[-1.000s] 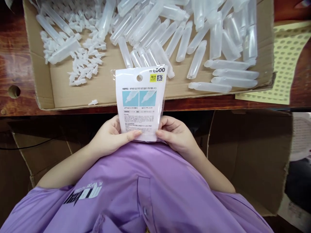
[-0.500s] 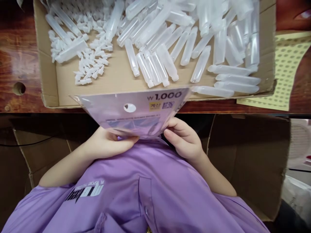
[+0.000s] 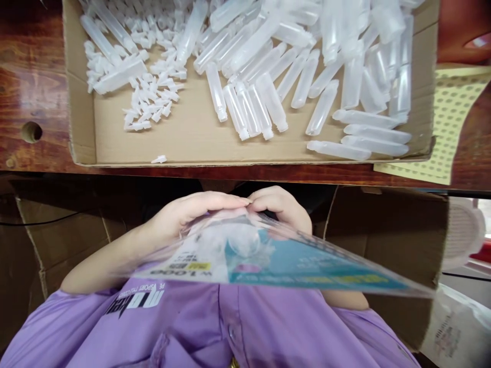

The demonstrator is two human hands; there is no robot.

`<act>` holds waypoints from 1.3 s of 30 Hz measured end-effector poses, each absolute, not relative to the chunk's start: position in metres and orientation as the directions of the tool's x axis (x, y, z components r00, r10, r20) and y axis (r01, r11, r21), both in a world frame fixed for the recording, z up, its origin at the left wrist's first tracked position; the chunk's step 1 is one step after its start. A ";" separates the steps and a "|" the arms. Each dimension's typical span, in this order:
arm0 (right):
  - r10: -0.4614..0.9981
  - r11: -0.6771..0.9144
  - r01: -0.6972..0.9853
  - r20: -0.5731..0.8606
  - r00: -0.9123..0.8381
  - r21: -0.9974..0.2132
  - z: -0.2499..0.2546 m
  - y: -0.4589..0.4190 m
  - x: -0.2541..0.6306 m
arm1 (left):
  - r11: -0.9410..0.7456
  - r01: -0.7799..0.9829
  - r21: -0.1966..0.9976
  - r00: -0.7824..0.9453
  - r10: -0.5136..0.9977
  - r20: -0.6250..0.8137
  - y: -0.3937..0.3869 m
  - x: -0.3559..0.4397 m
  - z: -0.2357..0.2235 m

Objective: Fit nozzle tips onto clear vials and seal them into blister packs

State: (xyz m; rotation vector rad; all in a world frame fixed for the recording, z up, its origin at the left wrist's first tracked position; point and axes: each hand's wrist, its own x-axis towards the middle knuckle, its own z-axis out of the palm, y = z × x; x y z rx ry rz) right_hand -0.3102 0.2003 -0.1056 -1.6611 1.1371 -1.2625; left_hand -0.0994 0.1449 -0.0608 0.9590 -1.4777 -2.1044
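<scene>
- Left hand (image 3: 199, 208): closed on the package (image 3: 245, 255) at its far edge, fingers stretched along it, thumb hidden.
- Right hand (image 3: 282, 205): fingers curled, gripping the same edge; fingertips of both hands nearly meet there.
- Package: clear film, blue and white card, "1,000" print; tilted, blurred, in front of purple shirt (image 3: 184, 327), just off the table (image 3: 38, 97) edge.
- Cardboard tray (image 3: 203, 145) on table, beyond the hands.
- In tray: clear tubes (image 3: 322, 108) loose at middle and right, white nozzles (image 3: 149, 102) heaped left, lone nozzle (image 3: 159, 159) by near wall.
- Yellow dotted sheet (image 3: 448, 122): right of tray, partly under it.
</scene>
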 end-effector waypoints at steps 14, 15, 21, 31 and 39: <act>-0.965 -0.263 -0.375 0.238 0.112 -0.889 -0.089 0.204 -0.304 | -0.509 -0.021 0.861 -0.591 -0.688 -0.421 0.149 -0.099 -0.057; -0.979 -0.202 -0.359 0.188 0.075 -0.911 -0.090 0.205 -0.304 | -0.543 0.009 0.839 -0.583 -0.685 -0.437 0.150 -0.098 -0.059; -0.996 0.091 -0.046 -0.092 0.017 -0.995 -0.088 0.208 -0.307 | -0.792 0.227 0.567 -0.572 -0.580 -0.580 0.149 -0.094 -0.068; -0.999 -0.037 -0.323 0.030 0.026 -0.946 -0.077 0.198 -0.305 | -0.714 0.187 0.674 -0.598 -0.627 -0.499 0.149 -0.085 -0.068; -0.783 -0.615 -0.483 0.553 0.285 -0.623 -0.084 0.181 -0.302 | -0.119 -0.042 0.992 -0.604 -0.788 -0.120 0.136 -0.078 -0.053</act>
